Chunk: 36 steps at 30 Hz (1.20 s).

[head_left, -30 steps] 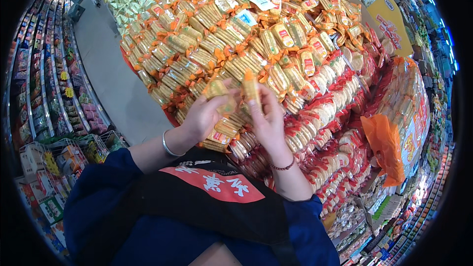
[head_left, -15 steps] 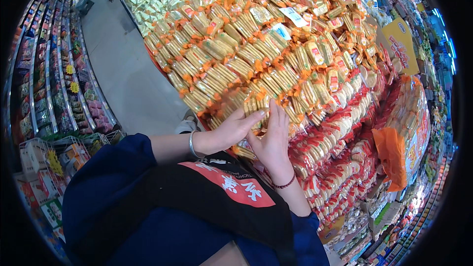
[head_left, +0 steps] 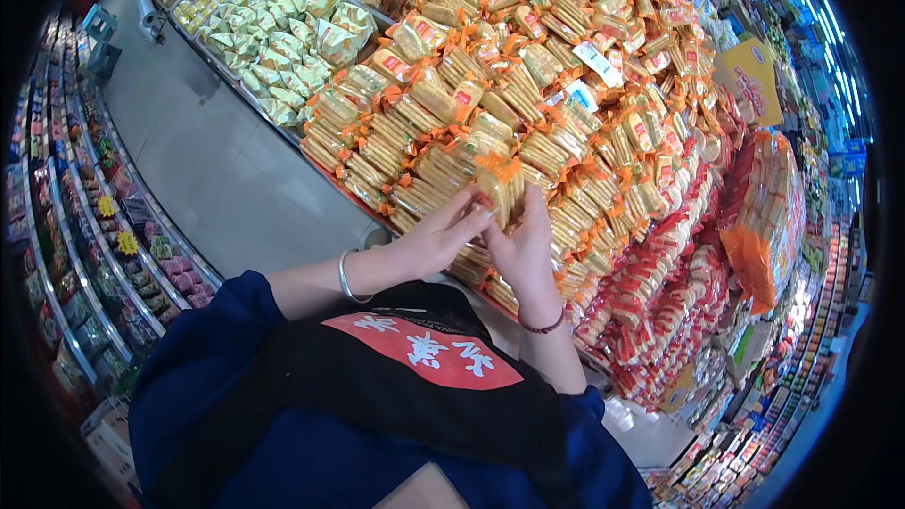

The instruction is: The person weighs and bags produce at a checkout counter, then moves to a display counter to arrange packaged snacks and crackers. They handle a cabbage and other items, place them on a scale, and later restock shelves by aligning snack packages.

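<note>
A clear packet of crackers with orange ends (head_left: 500, 187) is held up between both my hands, in front of the heap. My left hand (head_left: 441, 238), a silver bangle on its wrist, grips the packet's near left side with thumb and fingers. On the packet's right side, my right hand (head_left: 524, 250) is closed round it, with a dark red beaded bracelet on that wrist. Just beyond my hands lie stacked rows of the same cracker packets (head_left: 415, 198), their orange ends showing. Some fingertips are hidden behind the packet.
Red-wrapped round biscuits (head_left: 650, 316) are piled to the right, beside a large bag with an orange end (head_left: 751, 264). Pale green pyramid-shaped packets (head_left: 273, 61) fill a bin at the far left. Grey floor (head_left: 212, 151) separates this display from shelves (head_left: 104, 254) on the left.
The view has shifted. The cracker packet, earlier low among the rows between my hands, now stands raised and tilted, its orange end upward. My hands have come closer together around it.
</note>
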Tool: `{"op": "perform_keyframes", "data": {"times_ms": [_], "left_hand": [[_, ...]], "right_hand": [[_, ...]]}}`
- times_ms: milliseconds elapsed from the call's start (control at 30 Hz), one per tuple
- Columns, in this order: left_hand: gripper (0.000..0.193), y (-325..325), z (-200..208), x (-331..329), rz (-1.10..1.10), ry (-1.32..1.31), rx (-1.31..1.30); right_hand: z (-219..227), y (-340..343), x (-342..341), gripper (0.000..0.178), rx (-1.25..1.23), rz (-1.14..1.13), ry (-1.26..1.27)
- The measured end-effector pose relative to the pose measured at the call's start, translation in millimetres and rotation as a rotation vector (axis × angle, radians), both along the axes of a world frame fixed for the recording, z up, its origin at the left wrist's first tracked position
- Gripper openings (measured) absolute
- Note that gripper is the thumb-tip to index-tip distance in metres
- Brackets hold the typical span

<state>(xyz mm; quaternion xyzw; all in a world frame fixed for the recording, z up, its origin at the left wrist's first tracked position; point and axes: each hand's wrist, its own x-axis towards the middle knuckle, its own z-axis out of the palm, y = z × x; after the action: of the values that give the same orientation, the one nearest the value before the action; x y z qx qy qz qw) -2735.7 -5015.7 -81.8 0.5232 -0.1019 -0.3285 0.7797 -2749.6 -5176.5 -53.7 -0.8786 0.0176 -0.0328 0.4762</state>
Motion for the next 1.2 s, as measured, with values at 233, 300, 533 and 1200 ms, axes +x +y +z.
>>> {"op": "perform_keyframes", "data": {"times_ms": [233, 300, 533, 1200], "left_hand": [[0.042, 38.2, 7.5, 37.5, 0.143, -0.231, 0.117], [0.037, 58.7, 7.9, 55.5, 0.194, -0.298, 0.213], [0.04, 105.3, 13.5, 151.6, 0.132, -1.207, 0.856], [0.024, 102.8, -34.9, 192.7, -0.281, -1.478, 0.731]], "right_hand": [[-10.5, -17.1, 23.8, 0.053, 0.118, -0.149, -0.072], [-11.3, -24.9, 31.9, 0.051, -0.011, -0.195, -0.03], [-19.5, -8.1, 50.8, 0.048, 0.024, -0.235, 0.008], [-35.2, 53.1, 163.6, 0.065, -0.103, -0.324, 0.29]]}}
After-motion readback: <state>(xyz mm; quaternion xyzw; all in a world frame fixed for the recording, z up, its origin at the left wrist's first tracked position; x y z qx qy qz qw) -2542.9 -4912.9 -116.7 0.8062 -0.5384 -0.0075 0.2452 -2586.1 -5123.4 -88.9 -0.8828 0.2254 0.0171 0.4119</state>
